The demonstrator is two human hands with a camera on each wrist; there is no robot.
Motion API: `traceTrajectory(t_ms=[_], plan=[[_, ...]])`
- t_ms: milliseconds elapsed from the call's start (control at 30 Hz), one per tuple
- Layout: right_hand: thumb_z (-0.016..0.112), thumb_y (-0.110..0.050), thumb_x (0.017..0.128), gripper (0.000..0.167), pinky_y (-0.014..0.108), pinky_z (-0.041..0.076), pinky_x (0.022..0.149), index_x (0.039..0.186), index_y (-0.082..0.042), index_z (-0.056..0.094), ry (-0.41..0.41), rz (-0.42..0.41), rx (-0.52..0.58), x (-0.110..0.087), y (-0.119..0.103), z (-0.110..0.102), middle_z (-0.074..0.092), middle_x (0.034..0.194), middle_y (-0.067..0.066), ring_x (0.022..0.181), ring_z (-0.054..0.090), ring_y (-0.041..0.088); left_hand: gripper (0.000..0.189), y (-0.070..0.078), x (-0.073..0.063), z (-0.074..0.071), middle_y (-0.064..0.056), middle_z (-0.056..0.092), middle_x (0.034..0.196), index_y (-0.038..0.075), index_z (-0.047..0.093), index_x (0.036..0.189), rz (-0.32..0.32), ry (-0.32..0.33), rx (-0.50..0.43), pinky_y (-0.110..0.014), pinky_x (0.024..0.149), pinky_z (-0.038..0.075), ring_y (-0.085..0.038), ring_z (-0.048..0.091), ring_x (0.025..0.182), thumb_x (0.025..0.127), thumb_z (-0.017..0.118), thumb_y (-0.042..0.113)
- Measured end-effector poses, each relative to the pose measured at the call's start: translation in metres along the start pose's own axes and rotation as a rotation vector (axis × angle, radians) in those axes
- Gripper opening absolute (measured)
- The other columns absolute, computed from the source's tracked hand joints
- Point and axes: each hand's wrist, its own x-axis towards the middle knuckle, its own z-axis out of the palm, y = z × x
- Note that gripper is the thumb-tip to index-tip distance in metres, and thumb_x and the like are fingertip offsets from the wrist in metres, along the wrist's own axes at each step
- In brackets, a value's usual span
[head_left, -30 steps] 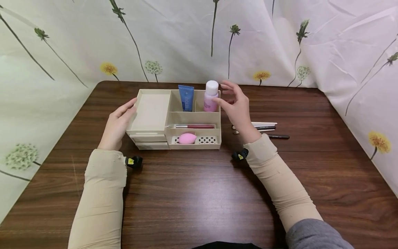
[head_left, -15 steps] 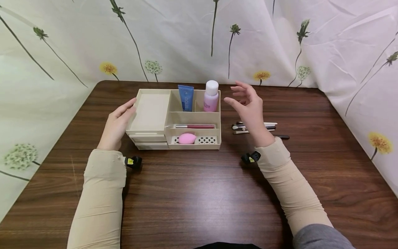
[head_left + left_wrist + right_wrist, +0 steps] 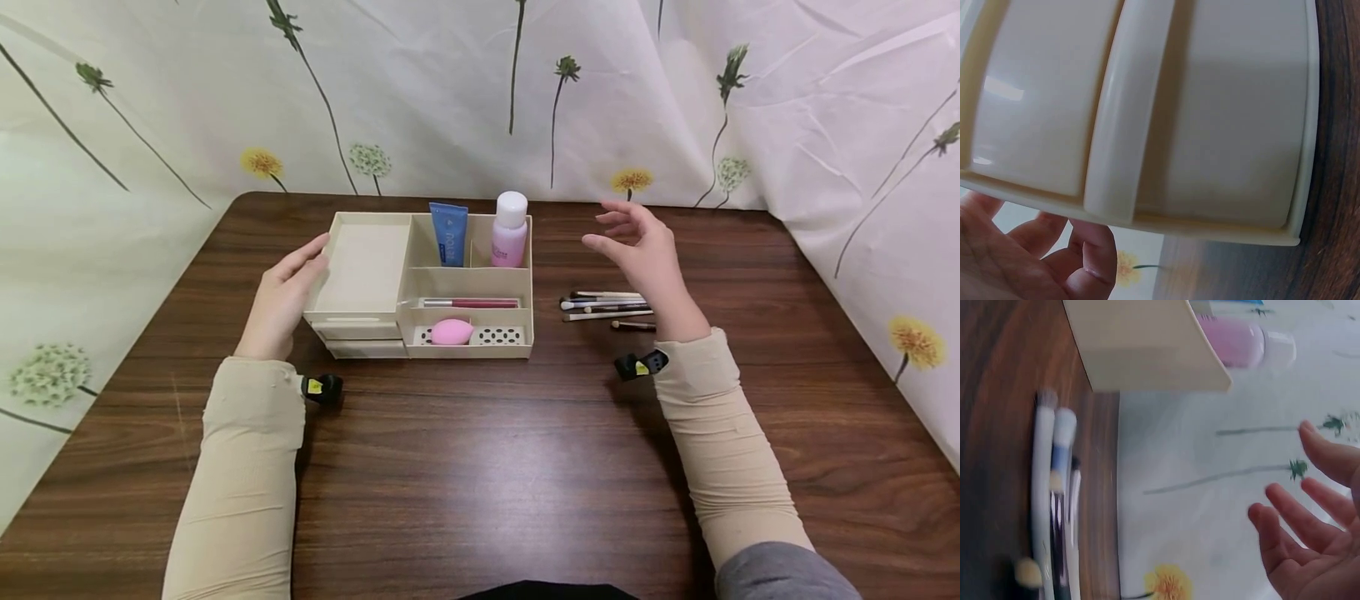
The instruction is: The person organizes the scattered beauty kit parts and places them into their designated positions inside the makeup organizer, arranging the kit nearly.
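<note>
A cream desktop organizer (image 3: 367,258) with drawers and compartments stands on the wooden table. My left hand (image 3: 281,300) rests along its left side, fingers fairly straight; in the left wrist view those fingers (image 3: 1088,256) show beside the drawer fronts. My right hand (image 3: 645,258) hovers with loosely bent fingers, holding nothing, above and behind several makeup brushes (image 3: 600,306) that lie right of the organizer. In the back compartments stand a blue tube (image 3: 450,236) and a pink bottle with a white cap (image 3: 510,233). A slim dark-red tube (image 3: 480,303) lies in the middle one, a pink makeup sponge (image 3: 452,332) in the front one.
Behind the table hangs a white cloth (image 3: 450,100) printed with dandelions, close along the back edge. The brown table (image 3: 465,467) extends in front of the organizer. A small black camera sits at each wrist.
My right hand has moved away from the pink bottle to the right, over the brushes. The bottle stays upright in its compartment. My left hand has kept its place at the organizer.
</note>
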Motion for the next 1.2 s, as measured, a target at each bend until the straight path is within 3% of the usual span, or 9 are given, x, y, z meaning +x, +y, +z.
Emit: traceTrajectory(t_ms=[233, 633, 767, 967, 1200], plan=[[0.073, -0.031, 0.091, 0.053, 0.034, 0.047, 0.092, 0.138, -0.013, 0.056, -0.101, 0.072, -0.084, 0.004, 0.01, -0.017, 0.061, 0.133, 0.013, 0.118, 0.056, 0.023, 0.051, 0.0, 0.001, 0.0, 0.0, 0.032, 0.161, 0.028, 0.043, 0.151, 0.012, 0.002, 0.002, -0.042, 0.123, 0.018, -0.018, 0.025, 0.149, 0.102, 0.049, 0.044], [0.071, -0.03, 0.093, 0.047, 0.037, 0.045, 0.09, 0.13, -0.004, 0.06, -0.303, 0.132, -0.246, 0.011, 0.035, -0.03, 0.064, 0.127, 0.019, 0.112, 0.058, 0.028, 0.051, 0.001, 0.0, 0.0, -0.002, 0.033, 0.161, 0.028, 0.043, 0.151, 0.013, 0.001, 0.012, -0.043, 0.123, 0.019, -0.019, 0.027, 0.149, 0.102, 0.048, 0.043], [0.071, -0.029, 0.093, 0.046, 0.039, 0.046, 0.09, 0.128, -0.001, 0.061, -0.359, 0.157, -0.242, 0.01, 0.042, -0.032, 0.066, 0.122, 0.017, 0.103, 0.06, 0.022, 0.051, 0.0, 0.001, 0.0, -0.002, 0.033, 0.161, 0.028, 0.043, 0.151, 0.013, 0.0, 0.007, -0.043, 0.123, 0.018, -0.019, 0.026, 0.149, 0.102, 0.048, 0.043], [0.075, -0.02, 0.09, 0.043, 0.032, 0.047, 0.087, 0.123, 0.004, 0.063, -0.408, 0.192, -0.195, 0.01, 0.049, -0.029, 0.069, 0.111, 0.01, 0.088, 0.058, 0.006, 0.051, -0.001, 0.001, 0.001, -0.001, 0.032, 0.161, 0.03, 0.043, 0.151, 0.013, -0.003, 0.003, -0.043, 0.123, 0.018, -0.018, 0.027, 0.148, 0.102, 0.048, 0.044], [0.076, -0.007, 0.086, 0.039, 0.025, 0.048, 0.08, 0.119, 0.008, 0.064, -0.444, 0.218, -0.191, 0.012, 0.053, -0.027, 0.069, 0.106, 0.011, 0.088, 0.056, 0.006, 0.05, 0.0, 0.001, 0.0, -0.002, 0.034, 0.161, 0.029, 0.044, 0.15, 0.011, 0.003, 0.004, -0.042, 0.124, 0.018, -0.017, 0.027, 0.148, 0.102, 0.049, 0.043]])
